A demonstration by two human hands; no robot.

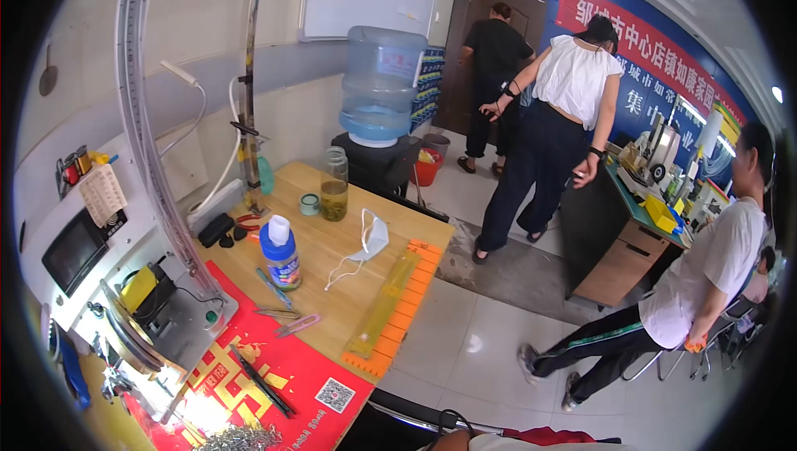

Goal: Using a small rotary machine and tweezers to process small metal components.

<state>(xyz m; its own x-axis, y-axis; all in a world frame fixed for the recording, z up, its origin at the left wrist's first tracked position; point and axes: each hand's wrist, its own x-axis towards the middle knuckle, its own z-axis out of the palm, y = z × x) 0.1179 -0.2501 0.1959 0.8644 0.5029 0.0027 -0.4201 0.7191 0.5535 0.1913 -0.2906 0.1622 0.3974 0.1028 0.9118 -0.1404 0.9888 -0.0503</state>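
Silver pile: heap of thin, silvery metal bits (237,439) lies at lower edge of frame, bottom L, under a bright glare; btm of heap is cropped.
Grip: wearer's two hands are out of frame, so can't tell how far fingers are spread or if they hold anything; a sliver of bare skin (452,442) shows at btm edge, too cropped to ID.
Red sheet: red-and-gold printed sheet (311,361) lies beneath the bits; slim black tool (263,381) rests diagonally on it.
Machine: white unit w/ dark screen (75,252) and a wheel (133,326) stands at L, by the sheet.
Hand tools: pink-handled snips (299,325), blue-handled pliers (272,287) and red-handled pliers (249,222) lie on the wood table (336,314).
Tabletop: blue-lidded container (281,253) stands upright nr center; white mask (374,239) lies to its R; glass jar (334,194) w/ yellowish-green contents stands behind.
Table edge: yellow strip (383,306) lies on orange lined strip (404,310), R side.
Water corner: big blue jug (378,90) sits inverted on a black stand; red bucket (427,169) on floor, just R.
Bkgd: person in white top (573,78) and person in black (494,48), backs to cam; person in pale shirt (714,260) at far R, nr green-topped desk (618,252).
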